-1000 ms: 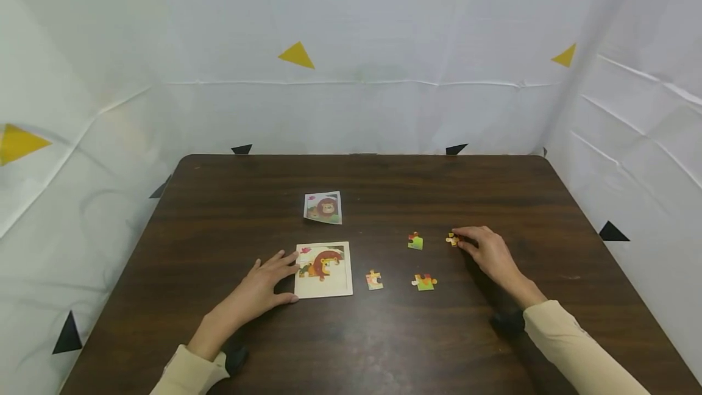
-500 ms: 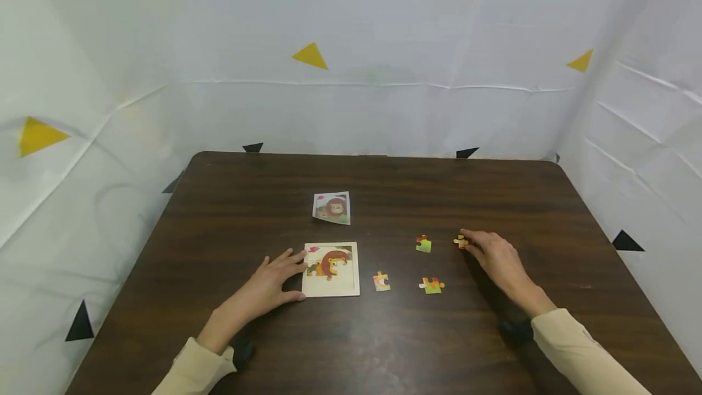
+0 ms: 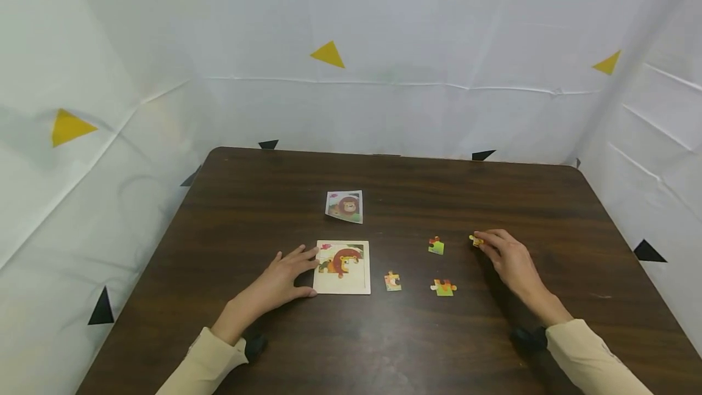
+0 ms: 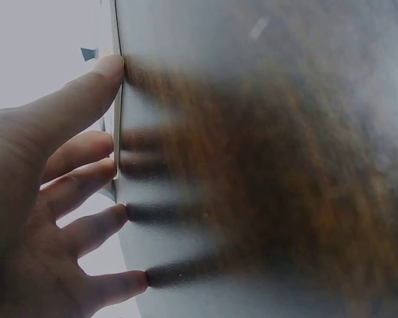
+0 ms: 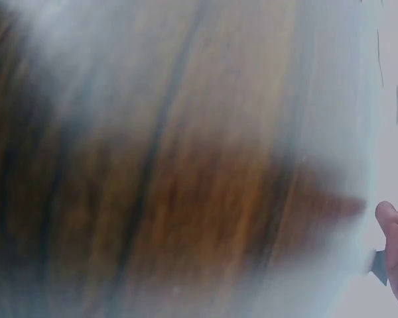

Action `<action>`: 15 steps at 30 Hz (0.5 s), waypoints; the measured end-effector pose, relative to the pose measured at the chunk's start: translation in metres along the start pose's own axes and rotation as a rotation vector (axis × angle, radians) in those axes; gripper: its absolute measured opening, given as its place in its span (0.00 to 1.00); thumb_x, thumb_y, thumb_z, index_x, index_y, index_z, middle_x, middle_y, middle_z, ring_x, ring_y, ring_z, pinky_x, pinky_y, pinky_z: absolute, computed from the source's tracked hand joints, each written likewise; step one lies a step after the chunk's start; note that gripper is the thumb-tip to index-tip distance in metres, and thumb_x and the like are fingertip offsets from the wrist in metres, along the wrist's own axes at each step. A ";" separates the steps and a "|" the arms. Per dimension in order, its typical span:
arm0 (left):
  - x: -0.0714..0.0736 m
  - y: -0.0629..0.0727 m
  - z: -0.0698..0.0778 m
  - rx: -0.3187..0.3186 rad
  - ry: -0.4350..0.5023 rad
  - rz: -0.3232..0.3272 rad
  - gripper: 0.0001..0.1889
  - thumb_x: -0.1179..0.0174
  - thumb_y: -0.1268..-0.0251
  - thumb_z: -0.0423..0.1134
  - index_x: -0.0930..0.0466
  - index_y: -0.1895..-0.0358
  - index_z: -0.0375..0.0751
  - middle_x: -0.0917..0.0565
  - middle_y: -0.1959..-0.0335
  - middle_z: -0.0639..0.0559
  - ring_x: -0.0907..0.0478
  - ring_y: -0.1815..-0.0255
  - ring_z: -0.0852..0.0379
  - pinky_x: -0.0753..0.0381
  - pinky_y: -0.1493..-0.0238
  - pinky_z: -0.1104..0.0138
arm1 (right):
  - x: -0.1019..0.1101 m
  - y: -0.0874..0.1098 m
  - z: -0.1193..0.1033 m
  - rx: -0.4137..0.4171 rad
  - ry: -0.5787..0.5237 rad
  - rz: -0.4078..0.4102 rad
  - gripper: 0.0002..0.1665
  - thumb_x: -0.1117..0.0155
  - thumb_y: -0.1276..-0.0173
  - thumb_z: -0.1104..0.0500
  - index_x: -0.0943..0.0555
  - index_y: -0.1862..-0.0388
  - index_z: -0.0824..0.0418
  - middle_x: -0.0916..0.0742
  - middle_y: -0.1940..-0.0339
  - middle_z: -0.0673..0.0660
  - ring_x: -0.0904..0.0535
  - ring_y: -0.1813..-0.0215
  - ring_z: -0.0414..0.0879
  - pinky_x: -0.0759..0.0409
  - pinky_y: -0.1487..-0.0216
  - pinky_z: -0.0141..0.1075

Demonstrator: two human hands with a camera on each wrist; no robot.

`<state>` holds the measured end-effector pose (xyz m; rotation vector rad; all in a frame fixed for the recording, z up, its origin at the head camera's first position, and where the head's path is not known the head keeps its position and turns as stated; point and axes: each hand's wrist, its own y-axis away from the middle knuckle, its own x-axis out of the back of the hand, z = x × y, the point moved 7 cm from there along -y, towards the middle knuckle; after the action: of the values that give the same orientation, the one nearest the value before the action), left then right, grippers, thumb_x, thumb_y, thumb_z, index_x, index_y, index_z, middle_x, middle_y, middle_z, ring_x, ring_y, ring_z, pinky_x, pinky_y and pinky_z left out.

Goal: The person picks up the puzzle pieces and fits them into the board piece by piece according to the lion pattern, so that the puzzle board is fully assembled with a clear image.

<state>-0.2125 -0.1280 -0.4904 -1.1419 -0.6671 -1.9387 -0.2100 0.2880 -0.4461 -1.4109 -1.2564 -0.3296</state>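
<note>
My left hand (image 3: 285, 277) lies spread at the left side of a square puzzle board (image 3: 351, 286), thumb and fingers touching its edge. The board holds a partly filled lion picture, with bare pale wood at its lower right. In the left wrist view the board (image 4: 117, 112) shows edge-on beside the fingertips. My right hand (image 3: 511, 259) pinches a small yellow puzzle piece (image 3: 475, 241) between thumb and fingers. Only part of the right hand (image 5: 397, 248) shows at the right wrist view's edge; the piece is hard to make out there.
Loose on the dark wooden table (image 3: 395, 346) lie a green-red puzzle piece (image 3: 436, 247), a wider green-orange piece (image 3: 443, 288) and a pale orange piece (image 3: 392, 282). A lion picture card (image 3: 344, 206) with a curled edge lies behind the board. White sheeting (image 3: 411, 17) surrounds the table.
The head view has swung left, so everything sits further right in it. Both hands keep nearly the same places on the table; the pinched puzzle piece looks slightly turned.
</note>
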 end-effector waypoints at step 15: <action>0.001 -0.001 0.001 -0.004 0.011 -0.012 0.34 0.31 0.44 0.50 0.26 0.35 0.41 0.37 0.27 0.47 0.47 0.25 0.42 0.52 0.35 0.33 | -0.011 -0.017 -0.030 0.029 -0.067 -0.005 0.17 0.34 0.43 0.76 0.16 0.53 0.69 0.17 0.59 0.61 0.18 0.63 0.51 0.20 0.67 0.44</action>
<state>-0.2131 -0.1275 -0.4888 -1.1311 -0.6655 -1.9556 -0.2143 0.2533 -0.4363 -1.4045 -1.3144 -0.2681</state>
